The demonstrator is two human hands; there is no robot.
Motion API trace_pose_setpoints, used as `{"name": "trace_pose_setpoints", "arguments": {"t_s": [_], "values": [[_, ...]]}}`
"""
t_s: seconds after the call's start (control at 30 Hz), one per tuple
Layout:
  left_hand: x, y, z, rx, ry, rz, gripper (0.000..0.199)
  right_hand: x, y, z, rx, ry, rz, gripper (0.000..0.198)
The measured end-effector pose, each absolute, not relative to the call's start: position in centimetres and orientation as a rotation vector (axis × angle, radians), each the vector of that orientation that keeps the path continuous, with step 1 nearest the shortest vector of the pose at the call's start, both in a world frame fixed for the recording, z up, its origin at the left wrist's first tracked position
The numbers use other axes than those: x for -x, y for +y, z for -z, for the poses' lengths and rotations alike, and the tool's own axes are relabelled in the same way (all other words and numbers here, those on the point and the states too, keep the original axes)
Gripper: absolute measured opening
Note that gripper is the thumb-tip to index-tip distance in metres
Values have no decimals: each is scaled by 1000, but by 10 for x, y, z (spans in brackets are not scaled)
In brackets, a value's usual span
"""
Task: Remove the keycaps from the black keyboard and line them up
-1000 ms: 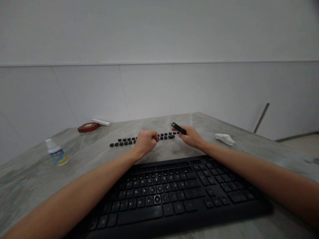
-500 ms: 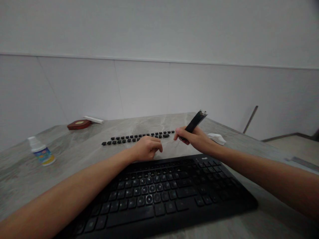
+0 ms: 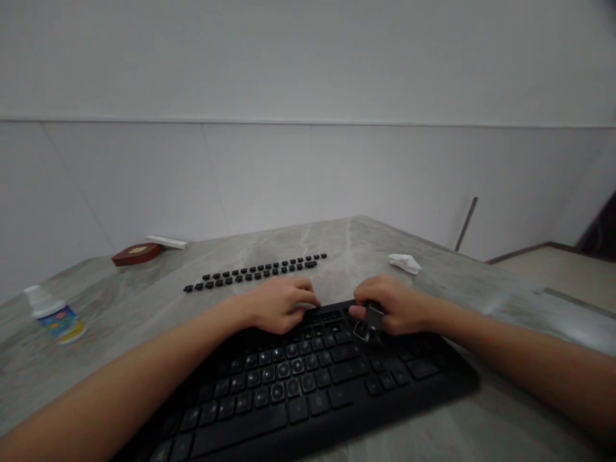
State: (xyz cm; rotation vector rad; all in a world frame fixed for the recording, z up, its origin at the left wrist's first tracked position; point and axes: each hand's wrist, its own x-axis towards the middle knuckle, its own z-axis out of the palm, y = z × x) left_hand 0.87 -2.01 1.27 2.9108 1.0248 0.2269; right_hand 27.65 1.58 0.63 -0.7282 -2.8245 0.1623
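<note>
A black keyboard (image 3: pixel 269 420) lies in front of me, some of its keys glinting. My left hand (image 3: pixel 282 305) is closed on its back edge, the thumb on the near side and the fingers bent over the far side. My right hand (image 3: pixel 392 305) grips a dark keycap puller (image 3: pixel 374 317) over the keyboard's back right part. The puller's wire loops point down at the keys; whether they have caught a key is unclear. Two rows of loose black keycaps (image 3: pixel 248 277) stand on the grey marbled table (image 3: pixel 337 247) behind my left hand.
A white spray bottle (image 3: pixel 58 317) with a colourful label stands at the left. Farther back are a red-brown box (image 3: pixel 139 255) and a flat white strip (image 3: pixel 167 242). A crumpled white tissue (image 3: pixel 405 263) lies beyond my right hand. A pale wall (image 3: pixel 269 173) rises behind the table.
My right hand has come down onto the keyboard, turning the puller from wires-up to wires-down. My left hand has moved slightly nearer, onto the keyboard's back edge. The view has shifted slightly right.
</note>
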Motion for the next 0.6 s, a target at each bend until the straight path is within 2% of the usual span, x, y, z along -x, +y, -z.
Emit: {"name": "trace_pose_setpoints", "arguments": {"t_s": [0.07,0.13,0.2,0.3,0.47,0.6], "values": [[-19,-33,-24,-2805,1039,-89,44,-278,19,-7,1064,-2737,-6,22],[-27,-46,-34,-2718,1096,26,66,-282,20,-9,1409,-2616,153,17],[-32,-59,-42,-2674,1091,107,86,-286,19,-12,1644,-2518,251,19],[-35,-74,-51,-2666,1070,258,99,-291,14,-18,1798,-2481,270,28],[-35,-89,-61,-2631,1194,419,103,-293,10,-20,1808,-2545,65,40],[-25,-92,-73,-2582,1264,395,90,-293,14,-19,1796,-2504,10,41]]}}
